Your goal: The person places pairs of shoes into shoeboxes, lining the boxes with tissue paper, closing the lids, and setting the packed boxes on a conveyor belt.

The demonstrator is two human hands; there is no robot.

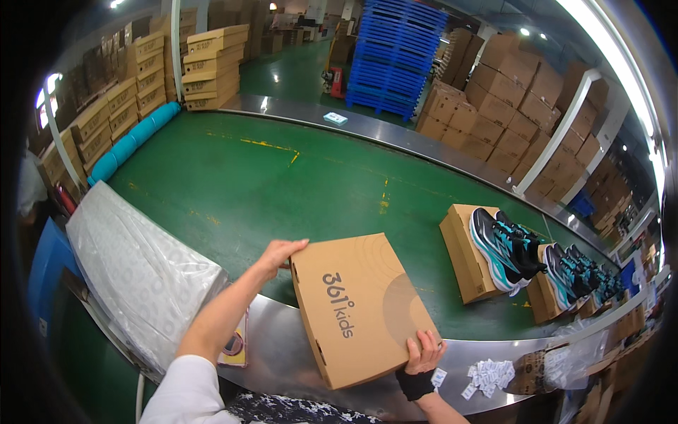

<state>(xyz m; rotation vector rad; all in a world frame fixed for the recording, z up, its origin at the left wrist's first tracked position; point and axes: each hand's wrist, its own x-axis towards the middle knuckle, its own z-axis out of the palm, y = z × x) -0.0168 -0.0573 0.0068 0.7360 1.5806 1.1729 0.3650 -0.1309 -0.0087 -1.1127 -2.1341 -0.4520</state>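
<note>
A closed brown cardboard shoe box with 361° kids printing is tilted in front of me, over the near steel edge and the green belt. My left hand grips its far left corner, thumb on the lid. At the near right corner, my right hand, with a black wrist band, has its fingers spread over the lid. The box hides its own underside. On the belt to the right, a pair of black and teal sneakers rests on another brown shoe box.
More sneakers on boxes line the belt at right. Small white packets lie on the steel edge. Wrapped patterned paper sits at left. A teal roll and stacked shoe boxes stand beyond; blue pallets rise behind.
</note>
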